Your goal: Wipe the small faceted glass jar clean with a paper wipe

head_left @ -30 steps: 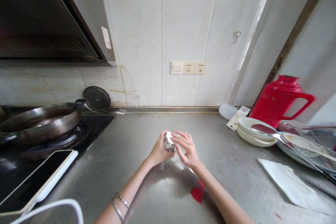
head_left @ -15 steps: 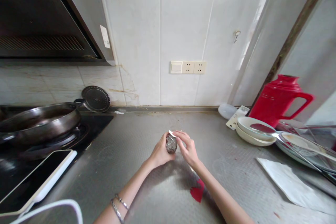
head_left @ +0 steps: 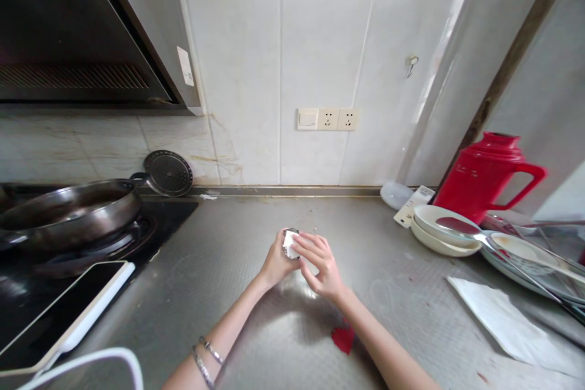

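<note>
Grey, shiny, rounded object (head_left: 292,231) sits within the left hand's (head_left: 275,263) wrapped grip; the right hand (head_left: 322,262), thumb apart, lays fingers on a small white paper-like piece (head_left: 289,245) against it, forearms (head_left: 228,320) angling inward.

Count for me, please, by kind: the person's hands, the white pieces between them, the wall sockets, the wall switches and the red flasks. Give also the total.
Hands: 2 (left hand, right hand)
White piece between them: 1
Wall sockets: 2 (left socket, right socket)
Wall switch: 1
Red flask: 1
Total: 7
</note>
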